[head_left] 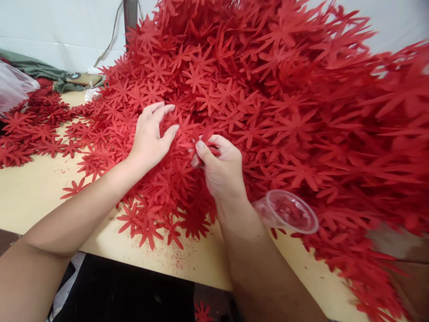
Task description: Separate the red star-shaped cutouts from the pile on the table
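A tall heap of red artificial flower petals, cut as many-pointed star shapes, fills the middle of the view. Over its near left slope reaches my left hand, fingers apart and nothing held in them. My right hand is closed, thumb against fingers, around a red flower petal piece; its exact outline is partly hidden by the fingers. Just right of my right forearm, a clear plastic cup leans at a tilt against the heap, with small bits inside that I cannot make out.
The pale table has red crumbs near its front edge. At the left lie more red pieces, a translucent plastic bag, green cloth and a phone-like object. A cardboard box stands at the lower right.
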Motion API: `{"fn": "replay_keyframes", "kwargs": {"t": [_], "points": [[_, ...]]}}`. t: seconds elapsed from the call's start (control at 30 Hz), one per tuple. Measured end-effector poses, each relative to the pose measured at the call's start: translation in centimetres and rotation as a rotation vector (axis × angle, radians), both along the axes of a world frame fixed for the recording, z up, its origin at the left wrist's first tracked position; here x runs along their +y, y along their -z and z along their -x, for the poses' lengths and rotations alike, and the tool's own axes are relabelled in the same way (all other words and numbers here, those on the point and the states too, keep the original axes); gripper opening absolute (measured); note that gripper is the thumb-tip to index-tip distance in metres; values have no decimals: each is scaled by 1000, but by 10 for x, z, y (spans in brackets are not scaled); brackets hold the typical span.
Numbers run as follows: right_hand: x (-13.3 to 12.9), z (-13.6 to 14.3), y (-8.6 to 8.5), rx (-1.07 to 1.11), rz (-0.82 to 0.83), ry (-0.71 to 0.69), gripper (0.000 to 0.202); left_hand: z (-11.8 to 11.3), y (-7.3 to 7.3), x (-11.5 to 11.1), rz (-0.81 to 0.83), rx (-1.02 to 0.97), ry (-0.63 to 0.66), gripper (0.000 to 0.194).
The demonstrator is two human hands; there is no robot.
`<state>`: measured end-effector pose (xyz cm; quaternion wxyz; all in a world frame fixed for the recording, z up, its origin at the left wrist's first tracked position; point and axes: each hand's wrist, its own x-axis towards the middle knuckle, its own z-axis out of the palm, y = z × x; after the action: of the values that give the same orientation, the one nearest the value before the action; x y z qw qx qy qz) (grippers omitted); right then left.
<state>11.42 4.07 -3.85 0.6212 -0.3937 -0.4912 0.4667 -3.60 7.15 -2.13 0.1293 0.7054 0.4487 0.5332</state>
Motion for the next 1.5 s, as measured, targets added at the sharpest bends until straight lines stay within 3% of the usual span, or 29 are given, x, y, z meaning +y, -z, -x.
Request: {"fn": "replay_keyframes", "kwargs": {"t": [0.1, 0.23, 0.3, 0.47, 0.77, 0.87, 1.0, 1.07, 1.17, 1.3, 1.4, 1.5], "points": [[-2, 0, -4, -20, 39, 66, 36, -6, -7, -10, 33, -11, 97, 29], [-5, 3, -7, -28, 66, 45, 47, -18, -13, -21, 254, -48, 369, 27], [-5, 5, -7, -11, 53, 7, 50, -20, -12, -20, 315, -157, 414, 21], [-3, 8, -4, 27, 11, -110, 52, -19, -8, -14, 386, -509, 303, 13], [-5, 4, -2, -37, -90, -66, 37, -5, -18, -3, 449, -689, 117, 16], [3, -1, 2, -43, -121, 82, 31, -4, -17, -2, 460, -670, 125, 12], [10, -6, 7, -91, -155, 312, 36, -17, -16, -11, 470, -624, 261, 16], [8, -5, 5, -140, -222, 362, 36, -22, -16, -15, 489, -581, 298, 15], [1, 1, 2, -190, -296, 268, 34, -25, -13, -17, 549, -488, 305, 18], [-3, 6, 3, -158, -255, 83, 30, -25, -5, -15, 531, -365, 273, 17], [-1, 4, 3, -117, -188, 51, 30, -24, -1, -13, 473, -261, 246, 16], [-1, 3, 2, -89, -127, 31, 34, -22, 0, -12, 469, -175, 216, 27]]}}
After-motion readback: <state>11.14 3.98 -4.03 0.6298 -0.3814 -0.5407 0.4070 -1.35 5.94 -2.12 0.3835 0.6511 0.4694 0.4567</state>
